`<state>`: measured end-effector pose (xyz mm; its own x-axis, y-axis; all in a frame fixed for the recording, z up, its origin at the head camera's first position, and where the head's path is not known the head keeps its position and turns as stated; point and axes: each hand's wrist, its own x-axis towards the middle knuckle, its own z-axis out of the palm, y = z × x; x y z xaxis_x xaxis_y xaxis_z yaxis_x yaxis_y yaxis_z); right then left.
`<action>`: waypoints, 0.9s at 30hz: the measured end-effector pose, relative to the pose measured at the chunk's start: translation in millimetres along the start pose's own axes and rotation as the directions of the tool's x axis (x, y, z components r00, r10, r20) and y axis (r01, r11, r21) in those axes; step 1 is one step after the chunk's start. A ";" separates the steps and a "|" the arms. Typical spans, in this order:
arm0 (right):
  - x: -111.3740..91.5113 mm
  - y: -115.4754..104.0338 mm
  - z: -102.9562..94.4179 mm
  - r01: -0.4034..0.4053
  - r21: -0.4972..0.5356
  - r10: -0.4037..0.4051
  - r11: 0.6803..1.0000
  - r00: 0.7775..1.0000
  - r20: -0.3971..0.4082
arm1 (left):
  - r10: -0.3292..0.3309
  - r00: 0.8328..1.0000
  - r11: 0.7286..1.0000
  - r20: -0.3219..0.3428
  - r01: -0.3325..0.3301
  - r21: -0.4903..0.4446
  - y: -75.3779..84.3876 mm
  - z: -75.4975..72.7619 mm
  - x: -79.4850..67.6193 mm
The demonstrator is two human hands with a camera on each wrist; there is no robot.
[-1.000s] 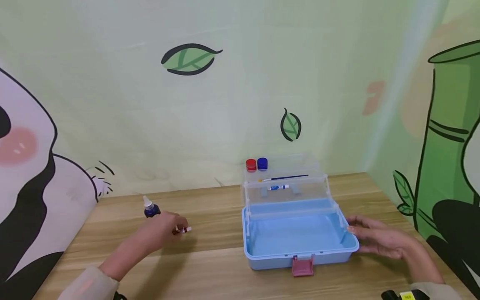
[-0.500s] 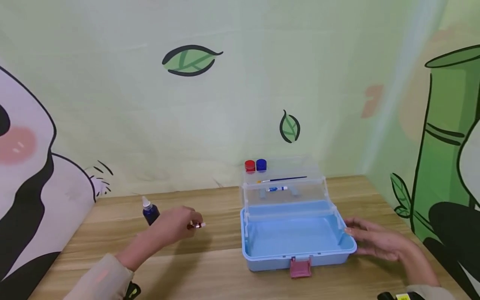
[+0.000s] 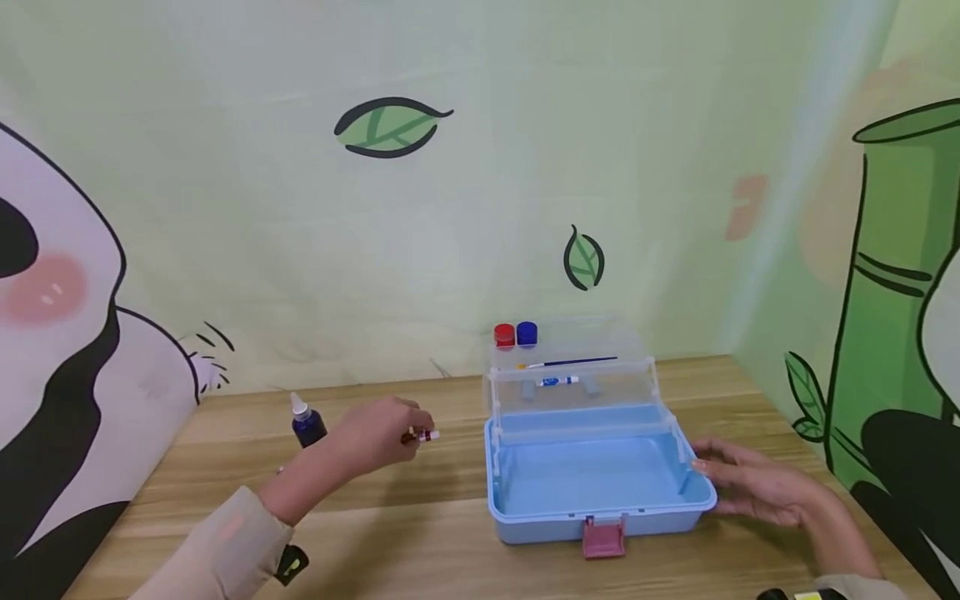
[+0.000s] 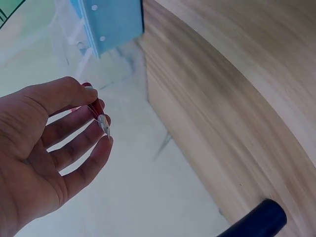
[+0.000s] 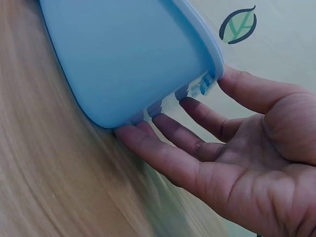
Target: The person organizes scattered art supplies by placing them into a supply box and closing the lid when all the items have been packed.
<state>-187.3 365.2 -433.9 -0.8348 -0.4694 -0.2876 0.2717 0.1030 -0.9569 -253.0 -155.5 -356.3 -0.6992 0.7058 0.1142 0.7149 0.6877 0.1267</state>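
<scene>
My left hand (image 3: 384,433) pinches a small red and white paint tube (image 3: 424,436) between thumb and fingers, above the table left of the box. In the left wrist view the tube's flat pale end (image 4: 103,124) juts past the fingertips. My right hand (image 3: 761,483) touches the right end of a light blue storage box (image 3: 592,529); its thumb is at the rim and the other fingertips rest along the outer wall (image 5: 133,64). The box's clear lid and tray stand raised at the back, and its pink latch (image 3: 603,538) hangs down in front.
A dark blue bottle (image 3: 307,425) with a white nozzle stands behind my left forearm. Red (image 3: 505,335) and blue (image 3: 527,333) paint pots, a paintbrush (image 3: 577,362) and a blue and white tube (image 3: 558,381) sit in the clear upper trays. A patterned cloth backdrop rises behind the table.
My left hand has moved right, away from the bottle and toward the box, carrying the red and white paint tube. My right hand stays at the box's end.
</scene>
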 end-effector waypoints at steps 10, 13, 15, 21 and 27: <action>-5.9 -0.4 -2.6 -0.003 -0.007 0.003 1.000 1.000 -0.016 | 0.000 1.000 1.000 0.013 0.000 -0.011 9.1 0.2 15.1; -5.4 0.6 -2.0 0.005 0.001 -0.005 1.000 1.000 -0.006 | -0.011 1.000 1.000 0.018 0.012 -0.018 12.1 -1.0 18.1; -4.8 1.4 -1.3 0.008 0.002 -0.008 1.000 1.000 -0.002 | -0.019 1.000 1.000 0.018 0.019 -0.024 13.9 -1.4 20.0; -3.8 0.3 0.1 0.002 -0.008 -0.002 1.000 1.000 -0.028 | -0.030 0.999 0.999 0.011 0.030 -0.037 18.2 -2.1 25.9; -1.7 0.1 1.4 0.020 -0.001 -0.020 1.000 1.000 -0.019 | 0.019 1.000 0.998 -0.024 -0.020 -0.051 20.4 -4.4 31.2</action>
<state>-185.2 364.8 -433.4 -0.8491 -0.4546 -0.2688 0.2544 0.0940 -0.9625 -260.2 -120.2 -345.9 -0.6854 0.7145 0.1401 0.7274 0.6636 0.1745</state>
